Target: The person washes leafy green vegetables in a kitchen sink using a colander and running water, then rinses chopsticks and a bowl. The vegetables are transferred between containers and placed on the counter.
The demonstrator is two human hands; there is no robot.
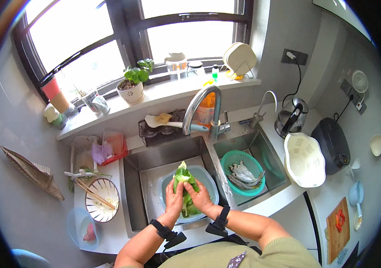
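Note:
Leafy greens with pale stems (pixel 183 174) are held between my two hands, above a pale blue plastic basin (pixel 213 187). The basin stands in the larger bay of a stainless steel sink (pixel 150 177), and more green leaves hang down into it. My left hand (pixel 174 197) grips the greens from the left side. From the right, my right hand (pixel 200 197) grips them too, its thumb close to the left thumb. The palms and most fingertips are hidden behind the leaves. A chrome faucet (pixel 215 110) arches over the sink behind the greens.
In the smaller sink bay, a teal colander (pixel 225 164) holds several fish (pixel 244 174). A striped bowl (pixel 93 207) with chopsticks stands left. To the right are a cream basket (pixel 304 160), an electric kettle (pixel 291 117) and a cutting board (pixel 337 234) with red pepper (pixel 340 220).

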